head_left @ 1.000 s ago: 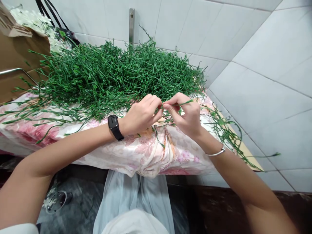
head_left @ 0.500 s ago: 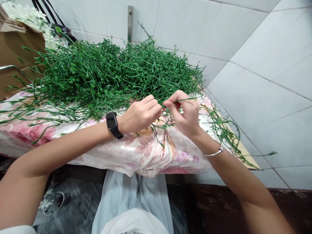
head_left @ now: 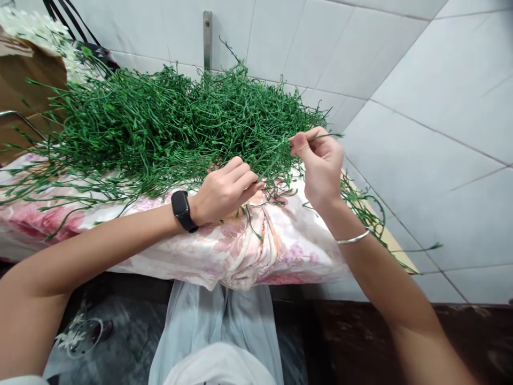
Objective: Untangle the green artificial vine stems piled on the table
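A big heap of thin green plastic stems (head_left: 180,123) lies on a table covered with a pink flowered cloth (head_left: 240,251). My left hand (head_left: 224,190), with a black watch on the wrist, rests curled at the heap's front edge and pinches some stems there. My right hand (head_left: 320,163), with a silver bangle, is raised to the right of it. It pinches one thin green stem (head_left: 320,137) between thumb and fingers; the stem's tip pokes out to the right.
A white tiled wall (head_left: 401,80) stands behind and to the right of the table. A brown cardboard box (head_left: 24,91) with white flowers (head_left: 44,32) sits at the far left. More loose stems (head_left: 372,224) hang off the table's right edge. My lap in light fabric (head_left: 216,331) is below.
My right hand has pulled up and to the right, away from my left hand, taking one stem with it. My left hand has stayed at the heap's edge.
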### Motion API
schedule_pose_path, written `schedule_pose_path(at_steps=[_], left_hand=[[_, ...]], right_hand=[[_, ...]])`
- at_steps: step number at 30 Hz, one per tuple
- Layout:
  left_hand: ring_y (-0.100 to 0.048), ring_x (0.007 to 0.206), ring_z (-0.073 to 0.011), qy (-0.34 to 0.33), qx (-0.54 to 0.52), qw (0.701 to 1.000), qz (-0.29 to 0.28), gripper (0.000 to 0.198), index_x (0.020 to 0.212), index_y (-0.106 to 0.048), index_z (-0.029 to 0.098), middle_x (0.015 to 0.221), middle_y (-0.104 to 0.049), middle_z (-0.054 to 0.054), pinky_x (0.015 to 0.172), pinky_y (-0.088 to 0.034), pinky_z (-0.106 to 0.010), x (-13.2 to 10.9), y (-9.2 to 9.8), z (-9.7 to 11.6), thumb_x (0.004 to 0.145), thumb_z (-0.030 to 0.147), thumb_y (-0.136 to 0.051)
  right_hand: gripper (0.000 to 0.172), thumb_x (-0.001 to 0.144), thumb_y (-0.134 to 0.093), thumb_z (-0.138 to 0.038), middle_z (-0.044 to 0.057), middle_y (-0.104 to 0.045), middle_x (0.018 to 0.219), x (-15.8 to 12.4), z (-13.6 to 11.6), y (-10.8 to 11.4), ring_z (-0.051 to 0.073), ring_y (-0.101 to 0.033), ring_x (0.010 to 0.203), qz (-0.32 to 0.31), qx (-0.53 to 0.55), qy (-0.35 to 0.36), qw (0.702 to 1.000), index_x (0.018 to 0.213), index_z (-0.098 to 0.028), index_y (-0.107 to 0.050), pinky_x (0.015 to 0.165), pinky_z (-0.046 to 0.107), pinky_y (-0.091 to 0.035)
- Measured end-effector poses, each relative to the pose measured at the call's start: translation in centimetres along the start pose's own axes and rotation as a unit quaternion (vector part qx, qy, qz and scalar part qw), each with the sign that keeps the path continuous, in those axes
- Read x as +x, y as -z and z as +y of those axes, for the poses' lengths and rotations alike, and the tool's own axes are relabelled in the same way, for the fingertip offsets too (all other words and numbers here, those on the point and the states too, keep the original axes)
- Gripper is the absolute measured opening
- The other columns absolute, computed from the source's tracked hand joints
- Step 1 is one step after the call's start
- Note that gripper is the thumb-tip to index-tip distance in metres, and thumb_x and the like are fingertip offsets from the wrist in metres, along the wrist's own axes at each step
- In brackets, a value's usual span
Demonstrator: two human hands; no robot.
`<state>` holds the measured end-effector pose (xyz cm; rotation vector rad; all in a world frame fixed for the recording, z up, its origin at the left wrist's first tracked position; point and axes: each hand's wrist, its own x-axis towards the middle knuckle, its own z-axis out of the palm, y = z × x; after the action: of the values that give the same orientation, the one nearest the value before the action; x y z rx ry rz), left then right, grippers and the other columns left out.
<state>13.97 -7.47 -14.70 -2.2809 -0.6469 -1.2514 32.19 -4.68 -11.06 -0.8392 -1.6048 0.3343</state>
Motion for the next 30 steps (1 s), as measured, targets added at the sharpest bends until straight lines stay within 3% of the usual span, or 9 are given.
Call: schedule_pose_path(at_steps=[4,11,14,19,23,26,28,30], left_hand=[[-0.048,0.072,-0.0134,0.059,-0.034,0.998,0.01,0.017,0.076,-0.053,0.017,0.07,-0.056,-0.001,0.066,-0.043,-0.028,0.3,0.1,-0.6,0.086,0.031,-0.05],[-0.052,0.08,-0.0129,0.164,-0.111,0.979,0.052,0.019,0.082,-0.059,0.021,0.081,-0.061,0.0,0.076,-0.042,-0.032,0.9,0.7,-1.9,0.086,0.035,-0.049],[-0.051,0.09,-0.016,0.151,-0.093,0.983,0.043,0.019,0.081,-0.062,0.024,0.088,-0.063,0.0,0.083,-0.039,-0.036,0.9,0.9,-2.1,0.085,0.038,-0.05],[-0.045,0.109,-0.0227,0.04,-0.011,0.999,-0.005,0.021,0.078,-0.063,0.027,0.109,-0.06,0.0,0.093,-0.028,-0.043,0.4,0.0,-1.2,0.078,0.047,-0.057],[-0.039,0.12,-0.0244,0.015,0.036,0.998,-0.048,0.032,0.081,-0.06,0.025,0.126,-0.052,-0.001,0.099,-0.022,-0.044,0.2,-1.0,-0.4,0.073,0.055,-0.058],[-0.036,0.123,-0.0268,-0.004,0.002,0.997,-0.077,0.046,0.082,-0.058,0.023,0.129,-0.049,-0.003,0.101,-0.02,-0.046,0.4,-0.7,-0.1,0.068,0.067,-0.054],[-0.041,0.119,-0.026,0.017,-0.037,0.997,-0.065,0.046,0.079,-0.056,0.022,0.123,-0.054,-0.004,0.1,-0.022,-0.046,0.7,-0.1,-0.2,0.071,0.067,-0.049],[-0.047,0.11,-0.0225,0.088,-0.074,0.993,-0.018,0.042,0.079,-0.053,0.021,0.113,-0.058,-0.005,0.095,-0.029,-0.043,1.1,0.4,-0.3,0.078,0.062,-0.045]], right_hand=[[0.028,0.077,-0.057,-0.049,0.0,-0.051,0.065,0.0,0.3,0.0,0.009,-0.049,0.057,0.003,0.002,-0.015,1.0,0.07,-0.022,-0.052,0.053,0.026,-0.04],[0.028,0.077,-0.058,-0.048,0.002,-0.053,0.069,0.9,1.6,0.6,0.01,-0.051,0.059,0.087,0.008,-0.038,0.995,0.071,-0.021,-0.052,0.054,0.027,-0.041],[0.03,0.081,-0.05,-0.051,0.004,-0.054,0.072,1.4,3.4,1.4,0.012,-0.051,0.062,0.1,-0.036,-0.012,0.994,0.073,-0.022,-0.051,0.052,0.027,-0.038],[0.034,0.084,-0.04,-0.054,0.004,-0.053,0.071,1.7,5.6,1.8,0.013,-0.051,0.062,0.074,-0.062,0.014,0.995,0.081,-0.023,-0.052,0.049,0.029,-0.035],[0.035,0.085,-0.039,-0.054,0.005,-0.053,0.073,1.4,4.5,0.7,0.013,-0.053,0.065,0.056,-0.053,0.035,0.996,0.08,-0.022,-0.052,0.051,0.028,-0.038],[0.031,0.083,-0.045,-0.052,0.003,-0.053,0.074,1.1,2.6,-0.1,0.012,-0.053,0.066,0.052,-0.034,0.014,0.998,0.076,-0.022,-0.051,0.055,0.026,-0.042],[0.027,0.081,-0.052,-0.046,0.001,-0.052,0.072,0.9,1.6,-0.3,0.01,-0.053,0.064,0.05,-0.008,-0.01,0.999,0.074,-0.02,-0.052,0.058,0.025,-0.043],[0.023,0.079,-0.058,-0.042,0.0,-0.052,0.071,0.7,0.9,-0.4,0.009,-0.052,0.063,0.039,0.026,-0.023,0.999,0.074,-0.019,-0.054,0.061,0.024,-0.044]])
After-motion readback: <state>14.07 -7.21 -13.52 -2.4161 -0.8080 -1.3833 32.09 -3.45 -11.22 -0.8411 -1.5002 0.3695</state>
